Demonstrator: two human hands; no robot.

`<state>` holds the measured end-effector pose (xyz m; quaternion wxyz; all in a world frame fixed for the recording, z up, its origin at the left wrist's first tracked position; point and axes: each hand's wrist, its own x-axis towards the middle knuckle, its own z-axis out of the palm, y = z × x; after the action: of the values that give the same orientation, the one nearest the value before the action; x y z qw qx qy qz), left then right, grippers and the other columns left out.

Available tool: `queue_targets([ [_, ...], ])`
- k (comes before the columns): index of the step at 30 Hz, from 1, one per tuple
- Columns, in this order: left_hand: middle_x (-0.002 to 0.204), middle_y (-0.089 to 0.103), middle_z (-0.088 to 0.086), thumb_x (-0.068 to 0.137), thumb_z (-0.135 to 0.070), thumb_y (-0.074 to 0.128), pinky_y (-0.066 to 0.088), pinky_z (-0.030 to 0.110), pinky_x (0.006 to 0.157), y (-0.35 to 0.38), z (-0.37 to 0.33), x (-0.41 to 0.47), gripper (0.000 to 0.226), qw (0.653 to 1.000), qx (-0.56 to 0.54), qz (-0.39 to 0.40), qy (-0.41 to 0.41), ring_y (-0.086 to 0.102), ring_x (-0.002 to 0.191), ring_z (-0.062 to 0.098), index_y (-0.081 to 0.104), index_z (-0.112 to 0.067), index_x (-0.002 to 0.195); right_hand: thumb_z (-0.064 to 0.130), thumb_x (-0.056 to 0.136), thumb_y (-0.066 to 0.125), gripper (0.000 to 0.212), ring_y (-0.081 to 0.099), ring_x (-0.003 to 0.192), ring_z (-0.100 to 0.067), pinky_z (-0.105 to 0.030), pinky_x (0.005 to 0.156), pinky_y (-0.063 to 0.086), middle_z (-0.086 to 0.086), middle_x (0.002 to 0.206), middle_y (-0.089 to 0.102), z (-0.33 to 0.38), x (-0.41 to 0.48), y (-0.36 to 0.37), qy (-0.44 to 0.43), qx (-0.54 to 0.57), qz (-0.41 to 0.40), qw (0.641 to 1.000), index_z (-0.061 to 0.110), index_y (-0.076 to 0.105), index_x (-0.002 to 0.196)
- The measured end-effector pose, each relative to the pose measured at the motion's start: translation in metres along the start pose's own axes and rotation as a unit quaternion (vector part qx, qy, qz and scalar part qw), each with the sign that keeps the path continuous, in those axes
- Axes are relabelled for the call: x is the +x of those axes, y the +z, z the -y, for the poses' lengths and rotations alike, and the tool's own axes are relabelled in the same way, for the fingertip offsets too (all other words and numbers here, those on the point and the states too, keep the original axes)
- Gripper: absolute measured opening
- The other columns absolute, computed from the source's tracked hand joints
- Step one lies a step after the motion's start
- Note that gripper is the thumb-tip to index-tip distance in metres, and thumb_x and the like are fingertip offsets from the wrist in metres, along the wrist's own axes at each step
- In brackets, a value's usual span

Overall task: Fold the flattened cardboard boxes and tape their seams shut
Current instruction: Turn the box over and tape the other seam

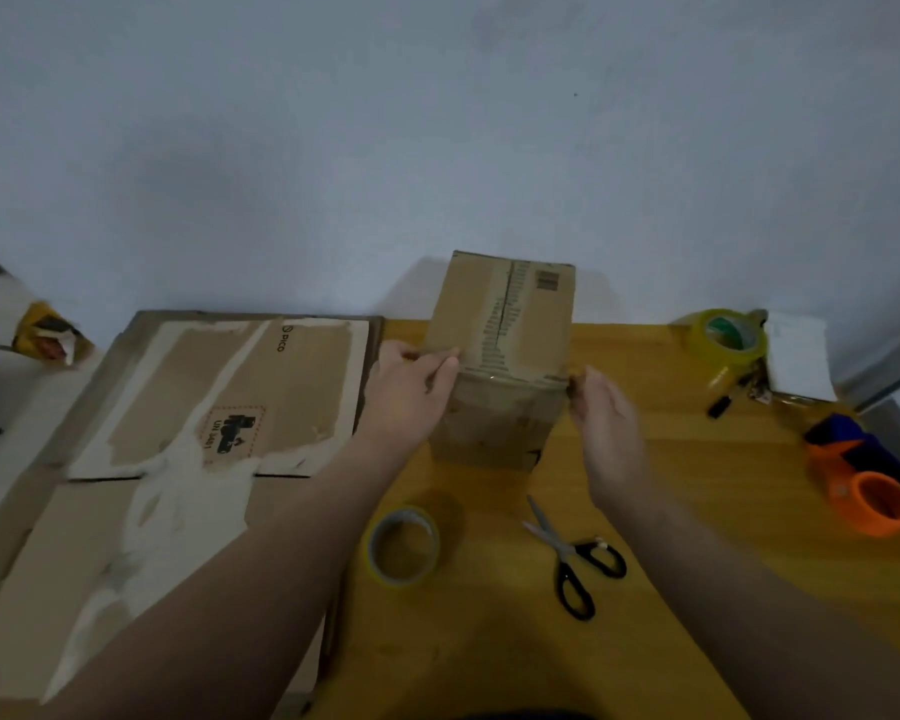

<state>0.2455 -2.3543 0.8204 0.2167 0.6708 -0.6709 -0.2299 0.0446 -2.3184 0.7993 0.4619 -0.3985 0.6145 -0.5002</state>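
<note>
Cardboard box (pixel 500 314) upright at back-centre of worktop (pixel 697 511), near the wall | left hand (pixel 411 387): fingers pinching tape strip (pixel 510 375) at box's upper left edge | right hand (pixel 609 413): fingers pinching strip's other end at right edge | tape roll (pixel 404 545), scissors (pixel 572 558) just in front | flattened boxes (pixel 219 397) to the left.

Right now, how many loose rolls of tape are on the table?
2. The near roll lies in front of the box, left of the scissors; the far roll sits at the back right. The orange dispenser at right may hold a third.
</note>
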Motion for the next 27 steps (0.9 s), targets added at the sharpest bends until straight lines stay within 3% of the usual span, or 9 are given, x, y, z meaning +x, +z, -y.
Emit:
queue_targets([
  [3, 0.134, 0.054, 0.006, 0.098, -0.051, 0.028, 0.032, 0.045, 0.109, 0.014, -0.002, -0.007, 0.047, 1.000, 0.004, -0.018, 0.003, 0.042, 0.126, 0.027, 0.050, -0.035, 0.136, 0.060, 0.098, 0.020, 0.061, 0.037, 0.135, -0.011, -0.025, 0.102, 0.035, 0.014, 0.146, 0.040, -0.002, -0.006, 0.012, 0.066, 0.079, 0.086, 0.991, 0.029, 0.030, 0.150],
  [5, 0.132, 0.059, 0.004, 0.096, -0.050, 0.025, 0.035, 0.047, 0.107, 0.015, -0.005, -0.010, 0.052, 0.999, -0.013, -0.030, 0.010, 0.048, 0.124, 0.024, 0.050, -0.030, 0.137, 0.061, 0.098, 0.014, 0.064, 0.029, 0.142, -0.014, -0.030, 0.111, 0.026, 0.008, 0.155, 0.030, -0.005, -0.002, 0.010, 0.077, 0.044, 0.091, 0.992, 0.028, 0.022, 0.153],
  [8, 0.136, 0.056, 0.002, 0.102, -0.036, 0.032, 0.034, 0.036, 0.111, 0.012, -0.007, -0.015, 0.043, 0.998, -0.051, -0.044, 0.000, 0.049, 0.124, 0.017, 0.048, -0.024, 0.139, 0.059, 0.098, 0.009, 0.068, 0.019, 0.146, -0.021, -0.035, 0.116, 0.017, -0.003, 0.160, 0.020, -0.012, 0.006, -0.001, 0.103, 0.020, 0.114, 0.988, 0.021, 0.016, 0.154],
  [11, 0.143, 0.048, -0.004, 0.101, -0.019, 0.035, 0.039, 0.020, 0.099, 0.008, -0.002, -0.024, 0.044, 0.994, -0.108, -0.019, -0.014, 0.049, 0.119, 0.008, 0.042, -0.026, 0.144, 0.065, 0.093, 0.020, 0.067, 0.014, 0.148, -0.018, -0.039, 0.118, 0.015, 0.008, 0.160, 0.019, -0.009, 0.018, -0.020, 0.106, -0.005, 0.208, 0.972, 0.035, 0.019, 0.153],
  [13, 0.140, 0.050, -0.004, 0.099, -0.008, 0.039, 0.045, 0.015, 0.083, 0.006, 0.005, -0.028, 0.052, 0.997, -0.081, 0.004, 0.008, 0.056, 0.105, 0.007, 0.038, -0.030, 0.145, 0.044, 0.101, 0.038, 0.056, 0.019, 0.147, -0.016, -0.035, 0.117, 0.023, 0.012, 0.158, 0.023, -0.005, 0.032, -0.035, 0.050, -0.064, 0.217, 0.973, 0.032, 0.022, 0.153],
  [16, 0.141, 0.048, 0.001, 0.095, -0.003, 0.045, 0.045, 0.026, 0.095, 0.009, 0.013, -0.027, 0.059, 0.998, -0.043, 0.012, 0.048, 0.053, 0.119, 0.018, 0.034, -0.030, 0.146, 0.006, 0.101, 0.046, 0.069, 0.029, 0.142, -0.007, -0.027, 0.112, 0.035, 0.017, 0.155, 0.027, 0.002, 0.046, -0.049, -0.113, -0.187, 0.260, 0.940, 0.039, 0.014, 0.153],
  [18, 0.148, 0.040, 0.001, 0.095, -0.006, 0.052, 0.043, 0.030, 0.104, 0.013, 0.013, -0.025, 0.057, 0.997, -0.050, 0.003, 0.057, 0.047, 0.128, 0.018, 0.037, -0.027, 0.145, 0.006, 0.099, 0.049, 0.076, 0.038, 0.136, -0.011, -0.032, 0.109, 0.040, 0.008, 0.153, 0.036, 0.009, 0.052, -0.050, -0.173, -0.300, 0.265, 0.900, 0.045, 0.010, 0.151],
  [22, 0.148, 0.042, 0.000, 0.093, -0.012, 0.059, 0.045, 0.027, 0.098, 0.015, 0.013, -0.021, 0.054, 0.998, -0.036, -0.027, 0.052, 0.058, 0.116, 0.017, 0.042, -0.025, 0.143, 0.012, 0.099, 0.051, 0.067, 0.048, 0.126, -0.023, -0.029, 0.099, 0.042, -0.005, 0.148, 0.044, 0.013, 0.065, -0.048, -0.262, -0.453, 0.247, 0.816, 0.038, 0.018, 0.151],
  [27, 0.145, 0.046, -0.001, 0.092, -0.014, 0.060, 0.048, 0.030, 0.094, 0.017, 0.015, -0.020, 0.053, 0.997, 0.004, -0.045, 0.061, 0.062, 0.109, 0.017, 0.044, -0.026, 0.141, 0.020, 0.097, 0.056, 0.079, 0.059, 0.106, -0.023, -0.024, 0.083, 0.045, -0.009, 0.133, 0.056, 0.002, 0.063, -0.041, -0.239, -0.470, 0.259, 0.809, 0.043, 0.001, 0.150],
])
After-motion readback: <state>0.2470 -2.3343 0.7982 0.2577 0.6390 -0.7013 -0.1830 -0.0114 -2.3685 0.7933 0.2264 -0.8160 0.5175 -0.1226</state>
